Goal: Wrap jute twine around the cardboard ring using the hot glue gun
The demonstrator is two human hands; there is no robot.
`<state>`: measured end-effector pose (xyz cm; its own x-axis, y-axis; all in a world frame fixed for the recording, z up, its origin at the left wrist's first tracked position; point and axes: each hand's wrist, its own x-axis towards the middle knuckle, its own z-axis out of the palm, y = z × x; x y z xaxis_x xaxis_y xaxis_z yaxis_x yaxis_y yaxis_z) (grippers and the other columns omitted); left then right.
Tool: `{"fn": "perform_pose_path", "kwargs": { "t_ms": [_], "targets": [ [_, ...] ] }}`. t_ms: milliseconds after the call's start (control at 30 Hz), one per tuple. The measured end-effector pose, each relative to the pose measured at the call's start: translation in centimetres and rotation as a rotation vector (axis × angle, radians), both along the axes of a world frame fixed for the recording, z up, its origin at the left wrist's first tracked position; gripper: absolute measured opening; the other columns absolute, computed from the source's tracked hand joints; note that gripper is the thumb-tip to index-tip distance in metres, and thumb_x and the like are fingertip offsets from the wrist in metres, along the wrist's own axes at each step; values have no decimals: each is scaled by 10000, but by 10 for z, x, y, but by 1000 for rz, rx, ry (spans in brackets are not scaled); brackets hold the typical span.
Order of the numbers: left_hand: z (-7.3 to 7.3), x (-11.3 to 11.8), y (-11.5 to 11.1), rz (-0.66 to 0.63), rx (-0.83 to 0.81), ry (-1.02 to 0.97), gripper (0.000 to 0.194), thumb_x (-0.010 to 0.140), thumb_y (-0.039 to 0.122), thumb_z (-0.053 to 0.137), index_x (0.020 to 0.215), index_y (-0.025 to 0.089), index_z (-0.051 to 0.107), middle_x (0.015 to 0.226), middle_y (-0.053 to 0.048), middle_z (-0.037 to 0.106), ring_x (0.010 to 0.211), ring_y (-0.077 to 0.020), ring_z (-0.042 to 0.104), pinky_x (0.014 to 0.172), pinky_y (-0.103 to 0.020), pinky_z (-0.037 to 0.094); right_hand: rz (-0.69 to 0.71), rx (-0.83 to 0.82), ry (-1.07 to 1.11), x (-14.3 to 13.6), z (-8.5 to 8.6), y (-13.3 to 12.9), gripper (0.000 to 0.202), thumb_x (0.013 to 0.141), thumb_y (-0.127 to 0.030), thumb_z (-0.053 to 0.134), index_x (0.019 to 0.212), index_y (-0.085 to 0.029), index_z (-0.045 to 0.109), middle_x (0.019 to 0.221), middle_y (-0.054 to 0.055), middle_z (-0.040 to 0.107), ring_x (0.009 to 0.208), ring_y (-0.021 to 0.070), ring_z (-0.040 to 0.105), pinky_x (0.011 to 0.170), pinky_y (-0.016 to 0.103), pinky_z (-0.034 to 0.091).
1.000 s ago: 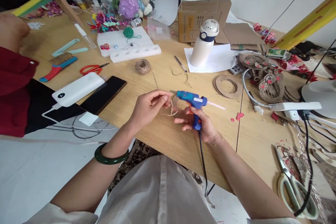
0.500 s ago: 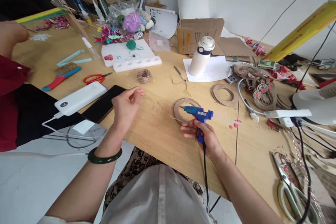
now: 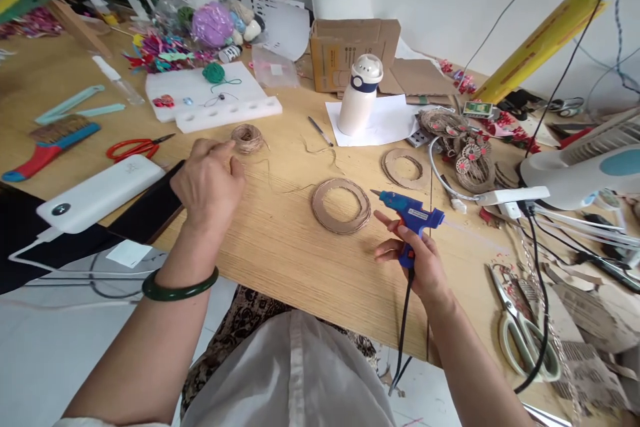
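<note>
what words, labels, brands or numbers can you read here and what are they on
None can be read clearly.
Glue gun: label too small.
Cardboard box: print too small.
White power bank: markings too blurred.
Small bottle: label too small.
Yellow tube: markings too blurred.

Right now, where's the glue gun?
In the head view, the blue glue gun is right of centre, held in the right hand, just to the right of the nearer cardboard ring.

A white bottle (image 3: pixel 356 107) stands on paper (image 3: pixel 393 120) near a pen (image 3: pixel 320 131).
</note>
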<state>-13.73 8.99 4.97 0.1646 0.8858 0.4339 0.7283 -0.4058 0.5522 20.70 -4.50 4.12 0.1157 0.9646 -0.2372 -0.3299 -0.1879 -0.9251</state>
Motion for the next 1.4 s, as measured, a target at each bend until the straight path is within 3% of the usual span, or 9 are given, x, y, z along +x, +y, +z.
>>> {"fn": "perform_pose_path", "kwargs": {
  "t_ms": [67, 100, 167, 267, 400, 667, 867, 1100, 1400],
  "targets": [
    [11, 22, -11, 373, 92, 75, 356, 1016, 377, 440, 1234, 257, 695, 1052, -21, 735, 1077, -258, 678, 842, -420, 516, -26, 27, -46, 11, 4, 1, 206, 860, -382, 726, 863, -185, 661, 1253, 130, 743, 565, 170, 734, 510, 299, 606],
    [14, 37, -18, 377, 91, 107, 343, 1000, 368, 483, 1196, 217, 721, 983, -30, 746, 1001, -258, 693, 831, -428, 522, -37, 23, -72, 16, 5, 2, 206, 861, -379, 720, 862, -184, 657, 1195, 128, 762, 555, 158, 717, 480, 276, 578],
    [15, 69, -29, 104, 95, 97, 280, 989, 322, 530, 1115, 201, 749, 966, -37, 764, 853, -217, 699, 805, -419, 556, -49, -2, -125, 26, 7, 6, 212, 851, -383, 721, 854, -182, 652, 1051, 110, 785, 531, 139, 676, 407, 232, 491],
    [-1, 114, -42, -385, 84, 138, 302, 969, 307, 633, 1253, 212, 671, 1239, -66, 715, 1161, -240, 648, 1040, -467, 529, -30, -27, -185, 39, 6, 12, 237, 830, -405, 729, 830, -181, 653, 894, 68, 761, 475, 111, 596, 338, 205, 350],
    [-27, 148, -50, -548, 58, 235, 508, 781, 293, 853, 1230, 185, 640, 1233, -89, 686, 1251, -292, 588, 1215, -578, 352, 46, -33, -265, 56, 6, 16, 262, 843, -424, 734, 819, -168, 683, 819, 58, 743, 385, 75, 464, 327, 223, 255],
    [-35, 175, -52, -520, -27, 228, 246, 831, 110, 764, 1056, 156, 673, 1024, -92, 689, 1061, -276, 627, 968, -446, 555, 140, 179, -560, 73, 11, 10, 322, 952, -478, 655, 953, -158, 695, 766, 39, 698, 412, 82, 480, 411, 261, 356],
    [-33, 190, -45, -517, -92, 162, 260, 833, 127, 773, 1059, 149, 647, 1066, -95, 692, 1016, -261, 656, 904, -406, 571, 36, -15, -601, 67, 9, 6, 367, 912, -507, 689, 968, -146, 659, 620, 2, 619, 395, 103, 472, 361, 251, 367],
    [-47, 181, -33, -547, -137, -15, 293, 823, 226, 818, 1041, 168, 631, 1117, -64, 677, 1021, -228, 660, 884, -372, 570, 114, -53, -640, 64, 11, -5, 349, 971, -490, 622, 906, -150, 670, 645, 24, 644, 361, 69, 436, 370, 240, 348],
    [-46, 179, -33, -548, -193, -142, 56, 952, 119, 623, 907, 146, 642, 1029, -50, 659, 978, -189, 629, 875, -343, 535, 102, -109, -700, 67, 13, -15, 276, 1026, -418, 565, 956, -162, 640, 681, 4, 632, 377, 51, 422, 389, 225, 331]
  ]
}}
